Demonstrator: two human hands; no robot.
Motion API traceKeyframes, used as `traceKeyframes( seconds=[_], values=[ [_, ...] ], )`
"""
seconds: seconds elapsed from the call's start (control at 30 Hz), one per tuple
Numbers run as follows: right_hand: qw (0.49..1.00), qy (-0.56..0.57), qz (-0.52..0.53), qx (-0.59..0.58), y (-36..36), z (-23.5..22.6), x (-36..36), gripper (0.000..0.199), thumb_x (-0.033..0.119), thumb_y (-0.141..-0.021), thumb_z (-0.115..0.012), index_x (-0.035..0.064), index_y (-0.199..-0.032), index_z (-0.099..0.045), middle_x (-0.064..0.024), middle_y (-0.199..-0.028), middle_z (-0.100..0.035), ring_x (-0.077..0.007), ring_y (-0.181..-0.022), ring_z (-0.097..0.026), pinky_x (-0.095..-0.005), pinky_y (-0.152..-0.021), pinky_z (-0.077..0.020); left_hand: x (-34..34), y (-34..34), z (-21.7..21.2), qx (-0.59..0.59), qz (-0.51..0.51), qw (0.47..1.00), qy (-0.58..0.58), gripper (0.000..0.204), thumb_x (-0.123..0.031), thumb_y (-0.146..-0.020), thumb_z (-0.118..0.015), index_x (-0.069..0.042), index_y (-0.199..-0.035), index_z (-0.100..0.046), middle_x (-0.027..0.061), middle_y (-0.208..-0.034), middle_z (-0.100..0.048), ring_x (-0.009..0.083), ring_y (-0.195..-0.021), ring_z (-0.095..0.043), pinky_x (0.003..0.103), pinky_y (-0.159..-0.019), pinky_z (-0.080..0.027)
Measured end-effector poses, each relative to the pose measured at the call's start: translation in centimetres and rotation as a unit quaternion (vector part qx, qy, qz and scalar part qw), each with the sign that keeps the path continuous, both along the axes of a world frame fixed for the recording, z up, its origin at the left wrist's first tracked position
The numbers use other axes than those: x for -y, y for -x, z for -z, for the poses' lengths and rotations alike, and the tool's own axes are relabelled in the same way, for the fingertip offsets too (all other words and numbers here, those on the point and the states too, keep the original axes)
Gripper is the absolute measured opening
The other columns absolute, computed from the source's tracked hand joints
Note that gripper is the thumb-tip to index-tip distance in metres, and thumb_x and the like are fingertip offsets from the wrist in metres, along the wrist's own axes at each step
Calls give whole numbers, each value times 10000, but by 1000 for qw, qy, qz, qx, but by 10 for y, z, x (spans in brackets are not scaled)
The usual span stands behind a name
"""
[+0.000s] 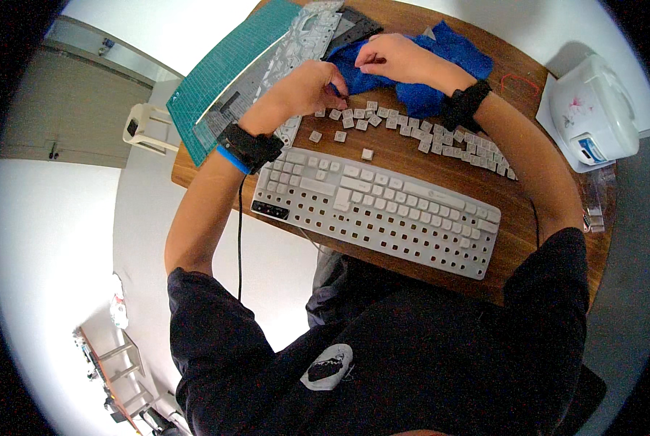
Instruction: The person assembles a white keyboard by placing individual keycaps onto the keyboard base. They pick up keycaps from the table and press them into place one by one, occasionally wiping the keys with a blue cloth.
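Observation:
My left hand (312, 89) reaches over the far side of the table, its fingers closed and pointing down at the edge of the loose white keycaps (405, 128). Whatever sits between those fingertips is too small to tell. My right hand (394, 58) is above a crumpled blue cloth (452, 57), thumb and fingers pinched together; I cannot make out what they hold. Closer to my body lies a white keyboard (383, 211). Keycaps cover its far rows, while the near rows show bare square holes. One keycap (368, 154) lies just past its far edge.
A green cutting mat (216, 65) lies at the far left, with a grey keyboard plate (230, 105) and a silver patterned sheet (303, 43) on it. A white rice cooker (594, 109) stands at the right. A black cable (240, 240) hangs below my left wrist.

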State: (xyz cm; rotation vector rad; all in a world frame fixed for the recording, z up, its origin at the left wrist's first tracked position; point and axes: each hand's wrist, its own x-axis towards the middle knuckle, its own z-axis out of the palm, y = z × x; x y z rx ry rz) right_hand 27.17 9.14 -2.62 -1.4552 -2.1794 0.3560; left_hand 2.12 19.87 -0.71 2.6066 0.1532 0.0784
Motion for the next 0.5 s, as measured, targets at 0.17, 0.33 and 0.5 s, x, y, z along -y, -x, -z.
traceKeyframes(
  seconds=[0.17,0.33,0.5],
  values=[
    [997,52,-60,3,8,-4,3,170,72,-906,-851,0,-1033,-763,-140,-976,-738,-264,-881,-758,-380,-789,-611,3,1,-6,-1,-14,999,-46,164,-59,-897,-823,-27,-1058,-818,164,-1030,-804,319,-947,-778,406,-849,-611],
    [996,46,-63,-42,9,-13,5,185,3,-884,-844,-12,-1016,-716,-132,-988,-698,-255,-901,-743,-373,-808,-607,9,5,-12,22,-95,994,42,170,-14,-928,-770,-35,-1089,-819,144,-989,-817,264,-925,-789,371,-829,-610],
    [998,33,-59,-6,16,-7,4,188,-27,-879,-837,-8,-1009,-702,-125,-1007,-675,-271,-906,-739,-372,-817,-606,-6,-2,-1,55,-136,988,37,168,2,-926,-762,-59,-1074,-815,110,-969,-820,246,-921,-792,380,-840,-611]
  ],
)
